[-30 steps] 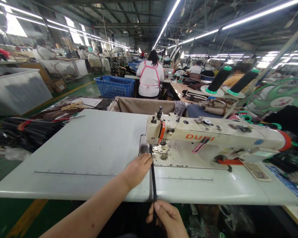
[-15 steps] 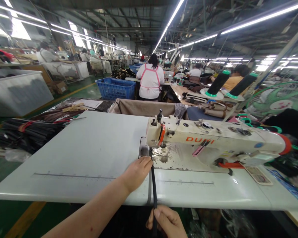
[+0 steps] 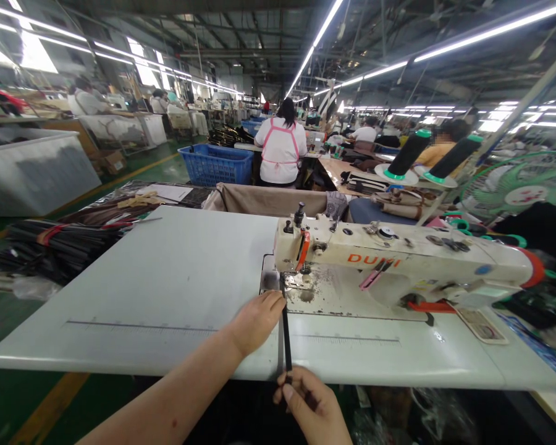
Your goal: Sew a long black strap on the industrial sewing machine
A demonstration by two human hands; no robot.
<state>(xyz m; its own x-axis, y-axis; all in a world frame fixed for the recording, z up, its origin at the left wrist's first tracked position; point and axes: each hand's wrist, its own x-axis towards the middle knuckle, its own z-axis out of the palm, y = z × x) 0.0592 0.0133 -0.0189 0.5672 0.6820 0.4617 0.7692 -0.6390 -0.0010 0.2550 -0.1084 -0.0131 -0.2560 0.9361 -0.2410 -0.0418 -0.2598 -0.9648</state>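
Note:
A narrow black strap [image 3: 286,337] runs from under the presser foot of a white sewing machine [image 3: 343,247] toward me over the table's front edge. My left hand [image 3: 262,318] is closed on the strap just in front of the needle area, its fingertips pressed down on it. At the table edge my right hand [image 3: 308,398] pinches the strap's near end between thumb and fingers. The stitching point itself is partly hidden behind the machine head.
The pale table [image 3: 157,278] bears a printed ruler line. Bundled black strips [image 3: 50,244] lie at the left. Thread cones [image 3: 408,154] and a green fan [image 3: 523,191] stand right. Beyond are a fabric-lined bin [image 3: 269,199], a blue basket [image 3: 215,165] and a seated person [image 3: 282,145].
My right hand has moved up toward the table edge, and less strap shows between my two hands. My left hand stays almost in place near the needle.

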